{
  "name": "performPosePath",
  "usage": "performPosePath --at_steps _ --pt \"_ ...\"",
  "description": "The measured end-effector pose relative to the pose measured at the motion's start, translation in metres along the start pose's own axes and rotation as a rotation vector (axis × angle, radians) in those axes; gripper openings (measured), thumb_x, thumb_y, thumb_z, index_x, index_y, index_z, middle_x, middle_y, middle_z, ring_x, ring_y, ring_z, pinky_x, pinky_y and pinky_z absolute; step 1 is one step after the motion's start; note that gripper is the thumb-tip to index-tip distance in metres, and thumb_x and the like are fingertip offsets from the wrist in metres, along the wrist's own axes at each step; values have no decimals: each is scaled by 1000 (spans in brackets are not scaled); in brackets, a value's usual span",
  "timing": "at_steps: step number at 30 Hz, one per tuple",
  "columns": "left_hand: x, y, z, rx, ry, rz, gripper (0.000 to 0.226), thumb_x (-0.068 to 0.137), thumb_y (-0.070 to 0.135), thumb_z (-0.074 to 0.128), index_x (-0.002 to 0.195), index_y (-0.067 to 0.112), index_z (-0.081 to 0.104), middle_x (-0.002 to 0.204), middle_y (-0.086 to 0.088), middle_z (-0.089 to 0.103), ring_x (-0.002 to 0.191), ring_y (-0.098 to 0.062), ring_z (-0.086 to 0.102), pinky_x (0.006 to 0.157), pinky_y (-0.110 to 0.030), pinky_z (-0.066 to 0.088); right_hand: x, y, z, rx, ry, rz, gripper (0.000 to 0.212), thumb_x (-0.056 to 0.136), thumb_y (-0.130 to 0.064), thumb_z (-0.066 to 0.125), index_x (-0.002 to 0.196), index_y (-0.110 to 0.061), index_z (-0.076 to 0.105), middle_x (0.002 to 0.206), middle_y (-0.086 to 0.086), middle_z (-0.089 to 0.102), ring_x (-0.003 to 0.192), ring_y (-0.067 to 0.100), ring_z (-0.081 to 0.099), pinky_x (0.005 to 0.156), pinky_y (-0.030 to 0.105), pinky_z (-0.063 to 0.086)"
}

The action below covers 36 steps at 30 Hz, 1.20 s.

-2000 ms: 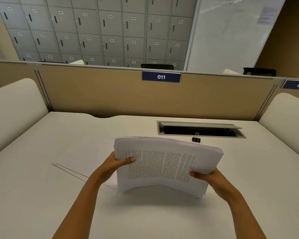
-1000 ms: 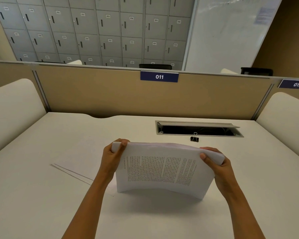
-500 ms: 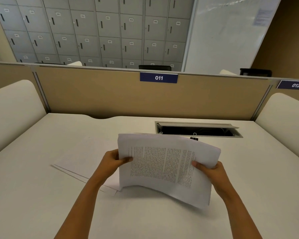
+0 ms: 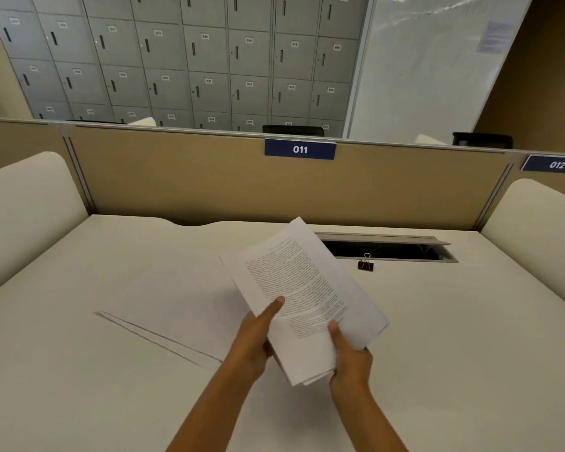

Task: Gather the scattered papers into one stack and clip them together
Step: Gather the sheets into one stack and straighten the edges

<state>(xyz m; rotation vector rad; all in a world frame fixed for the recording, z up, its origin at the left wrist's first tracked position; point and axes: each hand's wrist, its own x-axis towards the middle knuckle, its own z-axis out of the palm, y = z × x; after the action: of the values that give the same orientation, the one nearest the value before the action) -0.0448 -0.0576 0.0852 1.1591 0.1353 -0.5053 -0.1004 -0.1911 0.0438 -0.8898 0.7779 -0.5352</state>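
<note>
Paper stack (image 4: pixel 302 298) held over desk (image 4: pixel 437 337); binder clip (image 4: pixel 365 265) unused.

Item 1, paper stack: printed sheets, text side up, tilted with its far corner toward 12 o'clock, raised above the desk centre. Left hand (image 4: pixel 253 342) pinches the stack's lower left edge, thumb pressed on the top sheet, fingers hidden beneath. Right hand (image 4: pixel 349 357) pinches the near corner at 5 o'clock of the stack, thumb on top; sheet edges at that corner are slightly uneven. Item 2, loose sheets (image 4: pixel 177 308): lying flat on the desk at 9 o'clock of the held stack, partly under it. Item 3, binder clip: black, wire handles upright, standing on the desk at 2 o'clock of the stack, just beside the open cable slot (image 4: pixel 385 251), apart from both hands. Item 4, partition (image 4: pixel 177 177) at 12 o'clock, bearing label "011" (image 4: pixel 300 149).
</note>
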Motion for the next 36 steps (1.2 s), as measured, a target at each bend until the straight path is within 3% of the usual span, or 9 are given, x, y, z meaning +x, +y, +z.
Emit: performPosePath --at_steps 6,10,14,17,22,24,27,32,36 --pt "2 -3 -3 68 144 136 33 91 12 56 122 18 51 114 -6 64 94 -24 64 70 -33 54 -8 12 3 24 -17 92 44 75 -12 77 115 -8 60 106 7 65 90 23 63 90 40 51" --pt "2 14 -20 168 99 181 27 89 13 58 113 26 53 103 3 67 88 -19 66 62 -30 55 0 3 -10 17 -149 115 50 77 -3 73 123 -14 55 118 8 65 96 21 63 78 35 52" --pt "1 51 -52 362 -11 118 28 89 14 58 114 25 55 112 -4 67 92 -24 67 67 -33 56 24 -28 -35 -4 -213 -30 67 81 7 63 137 -19 37 133 13 56 94 21 65 76 33 54" --pt "-5 79 -69 574 -237 -14 42 83 22 65 120 34 50 113 -1 66 96 -28 67 75 -43 59 40 -59 -37 -375 -357 -260 75 76 -19 75 138 -32 35 145 1 43 119 21 55 98 38 45" --pt "-15 107 -57 834 -532 -116 53 81 24 67 130 31 47 127 -5 61 109 -33 62 95 -58 46 53 -93 -6 -884 -615 -384 102 60 -55 76 144 -45 18 154 -12 22 136 14 30 108 45 32" --pt "-20 117 -48 956 -627 -110 50 85 24 64 131 33 47 127 -3 61 110 -31 62 95 -56 47 55 -99 0 -930 -742 -318 95 50 -67 77 133 -47 35 142 -17 42 123 5 47 100 39 43" --pt "-27 133 -43 1074 -690 -100 45 87 25 62 128 37 49 121 1 65 106 -26 65 92 -51 51 56 -96 -5 -907 -871 -152 86 41 -70 79 115 -32 57 109 -6 68 100 17 66 84 33 55" --pt "-23 148 -47 1141 -697 -101 38 87 26 62 122 37 53 114 4 68 101 -23 68 85 -42 56 58 -78 -22 -802 -915 10 64 58 -46 84 112 -16 63 106 7 72 95 27 69 75 33 57" --pt "0 145 -53 1263 -532 -4 30 85 33 64 113 31 56 108 2 69 92 -22 70 83 -42 57 58 -77 -26 -739 -822 -2 42 68 -29 82 104 -10 68 100 13 74 87 32 72 68 33 58"
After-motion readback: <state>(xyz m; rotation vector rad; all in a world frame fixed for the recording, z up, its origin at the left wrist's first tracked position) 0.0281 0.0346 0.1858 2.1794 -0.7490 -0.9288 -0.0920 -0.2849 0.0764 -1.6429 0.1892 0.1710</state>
